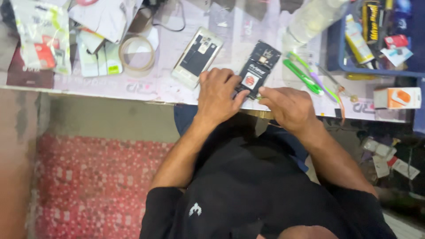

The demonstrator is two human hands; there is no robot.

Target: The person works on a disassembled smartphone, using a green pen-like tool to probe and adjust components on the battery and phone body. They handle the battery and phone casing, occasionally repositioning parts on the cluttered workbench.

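From where I watch, my left hand (218, 94) lies flat over the near end of an opened phone (258, 67), its back cover off so the black battery with a round red sticker shows; the phone sits at the near edge of the counter (146, 84), right between both hands. The left fingers are together and pressed down on the phone's lower corner, pinning it rather than gripping it. My right hand (290, 107) rests just beside it, thumb and forefinger pinched close on something thin and greenish at the phone's edge; I cannot tell what it is. I judge the phone light, stiff and slick along its sides, with exposed innards that would be fragile, so the frame edges are the place to hold, not the battery face. To the left lies a second phone shell (196, 56), pale metal with a dark cut-out panel, and beyond it a roll of clear tape (137, 53). To the right are green plastic tweezers (303, 76), a small orange-and-white box (397, 98), and a blue tray (335, 48) of tools. The counter looks glossy, covered with printed sheets.
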